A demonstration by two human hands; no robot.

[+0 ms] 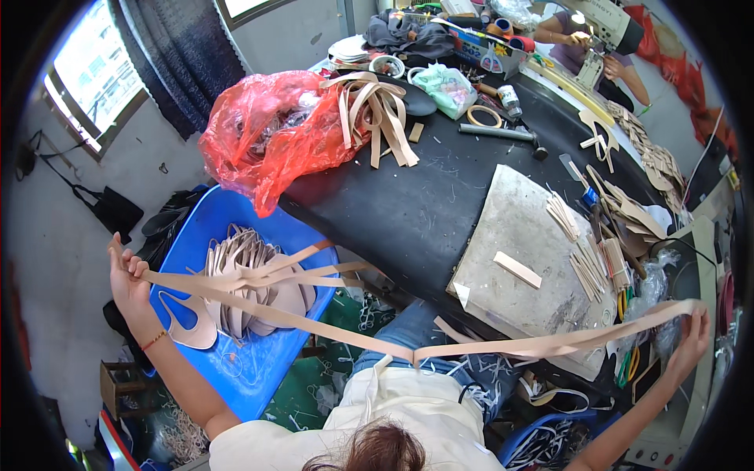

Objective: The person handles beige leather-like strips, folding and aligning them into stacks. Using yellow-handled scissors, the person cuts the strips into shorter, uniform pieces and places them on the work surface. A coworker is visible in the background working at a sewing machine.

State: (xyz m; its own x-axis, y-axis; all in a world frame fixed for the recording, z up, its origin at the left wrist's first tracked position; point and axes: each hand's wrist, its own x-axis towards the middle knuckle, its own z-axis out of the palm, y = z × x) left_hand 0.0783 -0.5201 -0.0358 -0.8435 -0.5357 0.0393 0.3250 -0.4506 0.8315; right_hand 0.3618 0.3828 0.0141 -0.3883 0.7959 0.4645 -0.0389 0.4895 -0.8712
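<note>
My left hand (129,275), raised at the far left, is closed on a bunch of long tan leather strips. Stretched out to the far right, my right hand (691,336) grips the end of one strip (581,339). That strip runs across in front of my body between both hands and dips at a fold near the middle. Other strips from the left hand trail over a blue plastic bin (188,235) and the cut tan leather pieces (271,302) in it. The left fingertips point upward; the right fingers are partly hidden by the strip.
A black-topped table (369,204) carries a red plastic bag (267,133), more tan strips (373,110), a hammer (503,135) and a pale slab (510,235) with thin pieces on it. A co-worker (581,47) sits at a sewing machine (597,67). Another blue bin (518,447) holds scraps.
</note>
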